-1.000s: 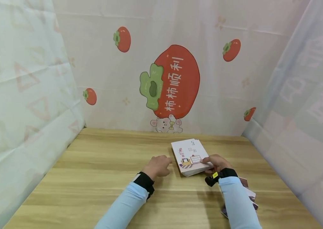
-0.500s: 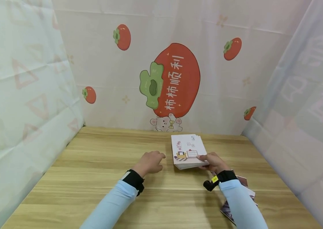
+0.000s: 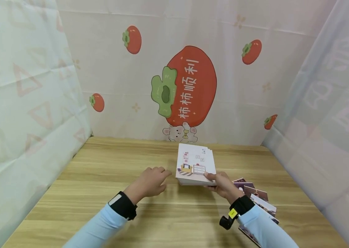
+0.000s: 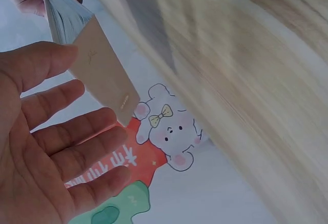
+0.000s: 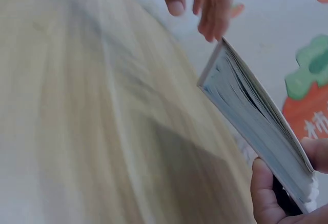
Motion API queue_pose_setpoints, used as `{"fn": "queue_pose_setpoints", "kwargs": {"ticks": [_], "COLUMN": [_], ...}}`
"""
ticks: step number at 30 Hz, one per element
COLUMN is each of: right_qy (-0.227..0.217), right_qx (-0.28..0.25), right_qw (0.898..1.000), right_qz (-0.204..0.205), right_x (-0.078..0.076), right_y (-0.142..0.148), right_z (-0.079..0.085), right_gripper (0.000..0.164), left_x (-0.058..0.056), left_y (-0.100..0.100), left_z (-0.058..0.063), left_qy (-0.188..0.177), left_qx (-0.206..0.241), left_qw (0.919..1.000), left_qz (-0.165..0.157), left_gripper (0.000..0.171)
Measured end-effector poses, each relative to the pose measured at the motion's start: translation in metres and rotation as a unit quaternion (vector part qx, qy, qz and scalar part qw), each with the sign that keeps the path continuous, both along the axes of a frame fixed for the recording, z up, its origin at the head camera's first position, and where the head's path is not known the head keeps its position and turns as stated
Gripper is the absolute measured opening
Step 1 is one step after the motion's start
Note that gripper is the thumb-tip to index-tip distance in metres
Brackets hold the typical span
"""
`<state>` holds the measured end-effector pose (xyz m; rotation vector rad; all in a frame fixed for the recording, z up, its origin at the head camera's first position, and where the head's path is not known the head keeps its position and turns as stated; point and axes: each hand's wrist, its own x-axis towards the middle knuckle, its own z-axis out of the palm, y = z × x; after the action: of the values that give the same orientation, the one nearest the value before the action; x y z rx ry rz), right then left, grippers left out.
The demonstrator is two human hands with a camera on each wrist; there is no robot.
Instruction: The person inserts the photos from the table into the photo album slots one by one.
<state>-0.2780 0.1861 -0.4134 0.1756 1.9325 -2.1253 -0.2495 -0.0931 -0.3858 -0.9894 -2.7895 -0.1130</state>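
Observation:
My right hand [image 3: 223,186] grips a thick book [image 3: 195,159] by its near right corner, with the thumb on the white cover printed with small furniture drawings. The book is above the table, its cover facing up. From the left wrist view its other side shows a plain tan cover [image 4: 102,69], and the page edges fan slightly. In the right wrist view the page block [image 5: 256,119] stands out between the covers. My left hand [image 3: 149,182] is just left of the book, not touching it, its fingers [image 4: 84,131] spread and relaxed with nothing held.
Several photo-like cards [image 3: 262,205] lie in a loose fan on the wooden table [image 3: 78,203] at right, partly hidden under my right forearm. A printed cloth backdrop [image 3: 115,79] closes off the back and both sides.
My right hand has raised the book and carried it left, turning it slightly. My left hand has drawn away to the left. More of the cards now shows.

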Motion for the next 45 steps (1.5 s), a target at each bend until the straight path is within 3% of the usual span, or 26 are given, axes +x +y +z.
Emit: {"fn": "queue_pose_setpoints", "kwargs": {"ticks": [9, 17, 23, 29, 34, 37, 40, 43, 45], "right_qy": [0.003, -0.006, -0.019, -0.010, 0.019, 0.047, 0.087, 0.128, 0.151], "right_qx": [-0.024, -0.026, -0.030, 0.000, 0.081, 0.149, 0.215, 0.298, 0.351], "right_qw": [0.999, 0.997, 0.997, 0.998, 0.996, 0.987, 0.972, 0.943, 0.916], "right_qz": [0.030, 0.077, 0.074, 0.063, 0.029, 0.023, 0.040, 0.083, 0.120], "right_x": [0.031, 0.064, 0.080, 0.084, 0.085, 0.084, 0.083, 0.081, 0.079], "right_y": [-0.018, -0.028, -0.032, -0.036, -0.042, -0.044, -0.041, -0.033, -0.029], "right_z": [-0.014, -0.033, -0.042, -0.043, -0.041, -0.039, -0.036, -0.033, -0.032], "right_gripper": [0.040, 0.045, 0.042, 0.049, 0.053, 0.055, 0.057, 0.065, 0.072], "left_x": [0.023, 0.038, 0.048, 0.053, 0.051, 0.051, 0.052, 0.052, 0.053], "left_y": [-0.019, -0.037, -0.044, -0.043, -0.040, -0.039, -0.038, -0.039, -0.039], "left_z": [-0.005, -0.016, -0.019, -0.020, -0.022, -0.021, -0.021, -0.022, -0.024], "left_qy": [0.051, 0.049, 0.041, 0.026, 0.029, 0.025, 0.014, 0.012, 0.019], "left_qx": [-0.009, -0.008, -0.007, 0.003, 0.001, 0.000, -0.002, 0.001, 0.003], "left_qw": [0.9983, 0.9982, 0.9981, 0.9985, 0.9981, 0.9981, 0.9984, 0.9984, 0.9981], "left_qz": [-0.027, -0.033, -0.047, -0.049, -0.054, -0.056, -0.054, -0.055, -0.058], "left_gripper": [0.036, 0.039, 0.041, 0.039, 0.039, 0.040, 0.040, 0.039, 0.039]}}
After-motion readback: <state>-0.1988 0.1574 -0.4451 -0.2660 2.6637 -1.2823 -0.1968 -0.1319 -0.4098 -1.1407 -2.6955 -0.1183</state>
